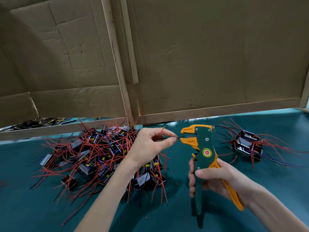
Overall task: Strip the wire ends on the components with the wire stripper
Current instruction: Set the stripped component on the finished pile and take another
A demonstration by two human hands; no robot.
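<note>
left hand (150, 143) pinches black wire (180, 137) between thumb and forefinger, feeding tip into open mouth of wire stripper (205, 148). right hand (214, 179) wraps both handles, tool upright, probably ready to squeeze. components pile (100, 156) left on desk (50, 206); smaller group (245, 144) far right, likely done.

left hand (150, 144): bare, slim, short plain nails | left forearm (108, 190): bare along visible length | right hand (215, 178): bare, short thumbnail | right forearm (267, 203): bare
</note>
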